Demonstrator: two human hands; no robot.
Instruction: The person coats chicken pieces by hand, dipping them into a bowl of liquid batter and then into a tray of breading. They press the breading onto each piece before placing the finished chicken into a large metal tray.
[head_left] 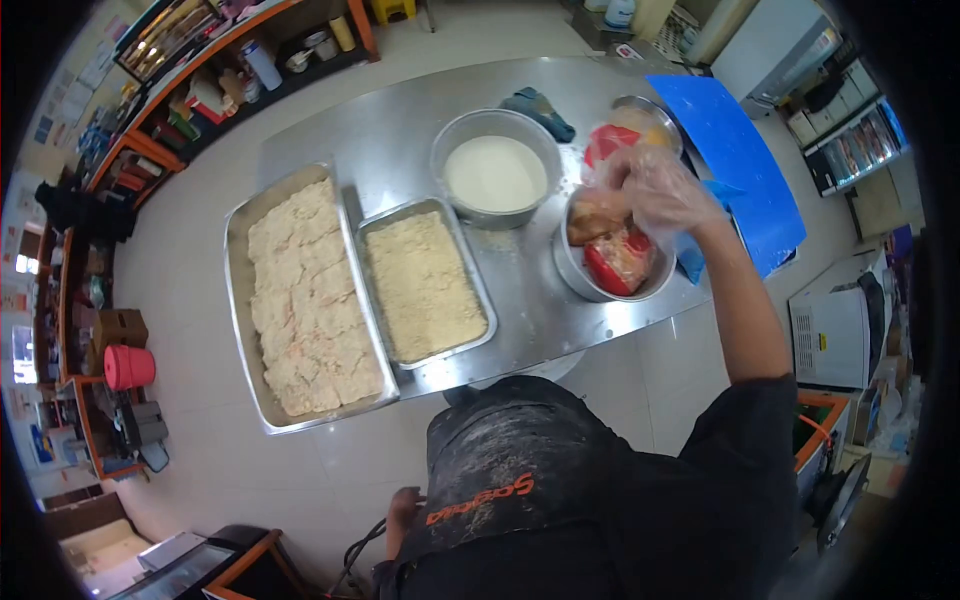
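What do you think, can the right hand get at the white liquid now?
Probably yes: the pan is open, leaving the white liquid uncovered from above, and the right hand is close by.

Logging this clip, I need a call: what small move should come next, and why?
Probably firm up the gloved right hand on the brownish piece and lift it straight up: the fingers are right by it, and the round pot walls it in. Whether it is already gripped, I can't tell.
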